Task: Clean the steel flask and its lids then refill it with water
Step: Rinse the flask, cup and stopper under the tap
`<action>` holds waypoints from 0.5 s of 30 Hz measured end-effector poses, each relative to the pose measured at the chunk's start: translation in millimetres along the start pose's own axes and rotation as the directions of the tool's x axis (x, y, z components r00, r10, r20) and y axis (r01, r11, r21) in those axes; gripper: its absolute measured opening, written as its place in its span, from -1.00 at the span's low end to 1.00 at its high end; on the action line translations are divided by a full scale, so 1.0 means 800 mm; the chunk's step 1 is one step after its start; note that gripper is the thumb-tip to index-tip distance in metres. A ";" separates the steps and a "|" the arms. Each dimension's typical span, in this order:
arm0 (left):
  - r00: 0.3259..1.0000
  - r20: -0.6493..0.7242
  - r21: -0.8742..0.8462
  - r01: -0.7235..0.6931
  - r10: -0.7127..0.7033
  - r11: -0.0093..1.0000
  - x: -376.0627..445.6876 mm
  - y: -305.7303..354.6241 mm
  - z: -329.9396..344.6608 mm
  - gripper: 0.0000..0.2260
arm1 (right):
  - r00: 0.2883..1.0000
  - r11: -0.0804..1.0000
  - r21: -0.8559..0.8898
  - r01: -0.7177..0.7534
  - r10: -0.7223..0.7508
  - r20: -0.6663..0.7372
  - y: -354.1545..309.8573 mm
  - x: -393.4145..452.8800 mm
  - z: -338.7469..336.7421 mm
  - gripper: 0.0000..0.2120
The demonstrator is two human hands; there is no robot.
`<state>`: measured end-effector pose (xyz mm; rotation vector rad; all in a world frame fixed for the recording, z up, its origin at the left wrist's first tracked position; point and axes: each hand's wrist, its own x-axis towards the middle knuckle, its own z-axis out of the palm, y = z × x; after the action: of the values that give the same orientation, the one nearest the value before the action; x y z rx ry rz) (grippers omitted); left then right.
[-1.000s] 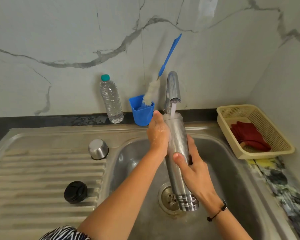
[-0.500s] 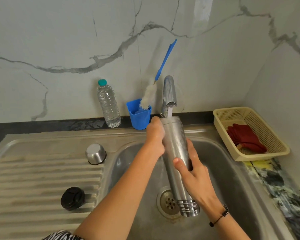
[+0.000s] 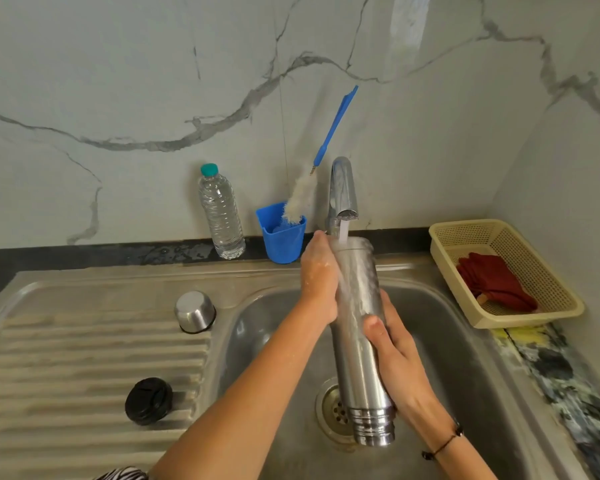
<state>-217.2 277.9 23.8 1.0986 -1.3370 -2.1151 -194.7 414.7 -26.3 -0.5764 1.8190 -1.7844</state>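
The steel flask point(image 3: 355, 341) — a tall, smooth cylinder with ribbed rings at its near end — is held upside down over the sink point(image 3: 465, 341) basin, base up under the running tap point(image 3: 343, 192). The right hand point(image 3: 395, 355) grips its middle, fingers curled round it; the left hand point(image 3: 317, 275), flecked with suds, wraps the upper part. On the ridged drainboard lie a black round lid point(image 3: 149, 400) and, farther, a domed steel cap point(image 3: 194, 311). Behind stand a clear ribbed bottle point(image 3: 220, 213) and a blue cup point(image 3: 283, 237) holding a fluffy bottle brush point(image 3: 302, 199). No writing is legible. Against half a second ago, the grip is unchanged.
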 end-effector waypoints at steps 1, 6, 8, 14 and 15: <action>0.996 -0.002 -0.027 0.090 -0.090 0.996 0.001 0.003 -0.002 -0.64 | 1.000 1.000 0.005 -0.001 0.001 0.004 0.000 0.000 -0.002 -0.36; 0.979 0.084 -0.065 0.191 -0.185 0.979 -0.008 0.009 -0.012 -0.57 | 0.992 0.994 0.067 -0.088 0.082 0.094 -0.003 0.006 -0.015 -0.31; 0.984 0.120 -0.013 0.132 -0.129 0.991 -0.009 0.005 -0.012 -0.49 | 0.975 0.972 0.125 -0.200 0.185 0.122 -0.009 0.012 -0.019 -0.44; 0.982 -0.023 0.177 -0.178 0.185 0.968 -0.008 -0.011 0.010 -0.50 | 0.973 0.978 -0.123 -0.171 0.149 -0.174 -0.016 0.023 0.015 -0.63; 0.978 -0.048 0.170 -0.193 0.203 0.966 -0.008 -0.009 0.013 -0.50 | 0.963 0.982 -0.132 -0.136 0.100 -0.250 -0.019 0.022 0.021 -0.62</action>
<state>-221.2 291.7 22.1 1.0397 -1.5442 -1.8372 -198.6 389.8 -12.3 -0.3054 2.1173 -1.7107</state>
